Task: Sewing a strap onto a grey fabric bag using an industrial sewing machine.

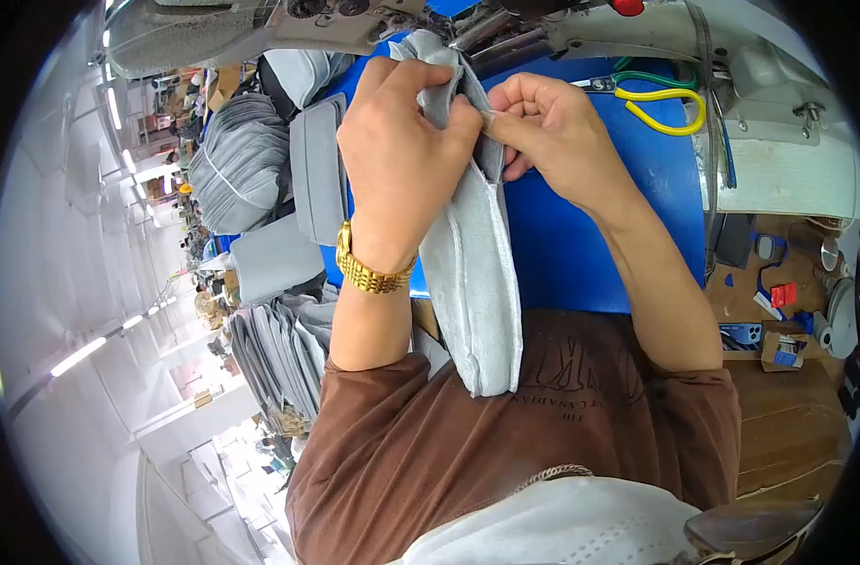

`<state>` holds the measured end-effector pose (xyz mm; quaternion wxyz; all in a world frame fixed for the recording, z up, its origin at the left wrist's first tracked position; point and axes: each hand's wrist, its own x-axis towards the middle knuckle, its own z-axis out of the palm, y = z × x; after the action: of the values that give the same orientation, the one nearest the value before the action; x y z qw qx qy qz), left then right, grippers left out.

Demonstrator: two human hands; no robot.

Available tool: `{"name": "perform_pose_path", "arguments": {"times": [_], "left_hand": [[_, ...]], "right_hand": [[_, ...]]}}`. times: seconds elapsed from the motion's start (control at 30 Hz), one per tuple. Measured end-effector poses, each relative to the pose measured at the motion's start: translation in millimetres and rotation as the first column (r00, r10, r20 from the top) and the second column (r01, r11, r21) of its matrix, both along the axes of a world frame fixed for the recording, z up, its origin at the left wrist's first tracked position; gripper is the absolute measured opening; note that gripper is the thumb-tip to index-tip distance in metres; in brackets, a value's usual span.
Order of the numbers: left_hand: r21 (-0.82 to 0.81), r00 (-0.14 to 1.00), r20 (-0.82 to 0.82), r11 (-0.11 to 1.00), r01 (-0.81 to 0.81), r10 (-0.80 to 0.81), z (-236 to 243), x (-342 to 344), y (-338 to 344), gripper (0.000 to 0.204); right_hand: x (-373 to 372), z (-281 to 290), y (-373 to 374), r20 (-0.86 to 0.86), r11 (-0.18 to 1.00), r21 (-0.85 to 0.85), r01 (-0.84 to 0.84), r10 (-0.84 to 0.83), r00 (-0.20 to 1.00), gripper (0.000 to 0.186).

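Note:
A long light-grey sewn fabric piece hangs from my hands over the edge of the blue work surface toward my lap. Raised seams run down its length, and its upper part is folded partly open. My left hand, with a gold watch on the wrist, pinches the fabric's upper left edge between thumb and fingers. Close by on the right, my right hand has its thumb and fingers closed on the fabric's other edge. Both hands are just below the sewing machine, whose needle area I cannot make out.
Scissors with yellow and green handles lie at the back right. On the left are a tied grey fabric bundle, flat grey panels and a stack of grey pieces. A small open box sits at the right.

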<state>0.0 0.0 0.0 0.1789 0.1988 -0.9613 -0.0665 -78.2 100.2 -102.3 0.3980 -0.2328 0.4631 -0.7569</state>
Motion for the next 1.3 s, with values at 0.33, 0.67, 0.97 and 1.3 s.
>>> {"name": "perform_pose_path", "arguments": {"times": [0.33, 0.67, 0.97, 1.3], "left_hand": [[-0.046, 0.998, -0.047, 0.998, 0.030, -0.033, -8.5, -7.9, 2.2, 0.018], [-0.100, 0.989, -0.143, 0.995, 0.013, -0.027, -16.9, -17.8, 5.3, 0.017], [0.831, 0.891, -0.233, 0.556, -0.025, 0.389, -23.8, 20.5, -18.7, 0.025], [0.852, 0.922, -0.145, 0.519, -0.067, 0.358, -24.9, 5.6, -14.4, 0.020]], "right_hand": [[-8.3, 4.1, -1.1, 0.018, 0.998, -0.024, 0.050, -0.050, 0.999, 0.019], [-11.3, -2.4, 1.1, -0.025, 0.998, -0.042, 0.038, -0.039, 0.999, 0.016], [9.2, 14.7, 37.5, -0.353, 0.964, 0.238, 0.118, -0.027, 0.935, 0.032], [12.9, 2.3, 27.0, -0.272, 0.998, 0.052, 0.036, -0.021, 0.962, 0.036]]}}
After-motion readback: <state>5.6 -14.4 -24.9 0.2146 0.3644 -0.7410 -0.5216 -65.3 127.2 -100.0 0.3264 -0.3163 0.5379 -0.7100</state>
